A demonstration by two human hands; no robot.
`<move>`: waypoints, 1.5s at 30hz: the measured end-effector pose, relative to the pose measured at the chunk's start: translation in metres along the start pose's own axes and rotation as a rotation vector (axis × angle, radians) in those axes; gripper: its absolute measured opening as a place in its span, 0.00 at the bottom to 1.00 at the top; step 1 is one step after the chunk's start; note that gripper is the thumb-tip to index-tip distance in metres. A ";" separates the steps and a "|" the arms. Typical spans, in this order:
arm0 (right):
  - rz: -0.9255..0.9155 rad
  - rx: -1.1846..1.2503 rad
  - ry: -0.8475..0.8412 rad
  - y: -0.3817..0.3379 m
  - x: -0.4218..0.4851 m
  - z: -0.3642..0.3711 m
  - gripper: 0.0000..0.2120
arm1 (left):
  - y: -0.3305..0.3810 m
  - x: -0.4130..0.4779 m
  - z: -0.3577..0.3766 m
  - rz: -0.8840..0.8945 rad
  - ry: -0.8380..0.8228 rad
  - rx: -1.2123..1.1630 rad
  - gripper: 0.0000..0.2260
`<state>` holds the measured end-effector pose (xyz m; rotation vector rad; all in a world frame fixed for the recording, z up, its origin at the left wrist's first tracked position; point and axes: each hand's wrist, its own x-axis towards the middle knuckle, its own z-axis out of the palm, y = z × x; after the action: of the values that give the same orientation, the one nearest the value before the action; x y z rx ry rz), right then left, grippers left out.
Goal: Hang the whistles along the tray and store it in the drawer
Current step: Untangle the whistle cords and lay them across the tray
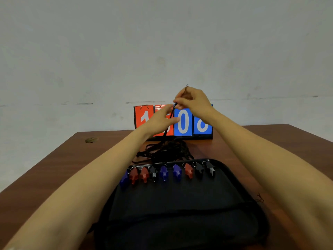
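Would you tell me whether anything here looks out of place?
The black cords lie in a tangled heap behind the tray, though the whistles line its far rim; the right hand pinches one strand.

Flip scoreboard, 2 red cards and 2 blue, upright at far end of brown wooden table; grey wall behind.
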<state>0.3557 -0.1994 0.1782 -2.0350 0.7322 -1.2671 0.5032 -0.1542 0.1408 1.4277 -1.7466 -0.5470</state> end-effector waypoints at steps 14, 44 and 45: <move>0.130 -0.636 0.063 0.041 -0.016 -0.028 0.10 | -0.044 -0.015 -0.034 -0.081 0.261 0.340 0.16; 0.207 -0.348 0.246 0.030 -0.001 -0.012 0.11 | -0.092 -0.029 -0.028 -0.296 0.087 0.561 0.10; 0.205 -0.367 0.226 0.031 -0.001 -0.012 0.10 | -0.089 -0.027 -0.027 -0.280 0.117 0.554 0.11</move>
<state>0.3403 -0.2212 0.1582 -2.0456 1.3274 -1.3300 0.5799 -0.1484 0.0819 2.0635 -1.6853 -0.1098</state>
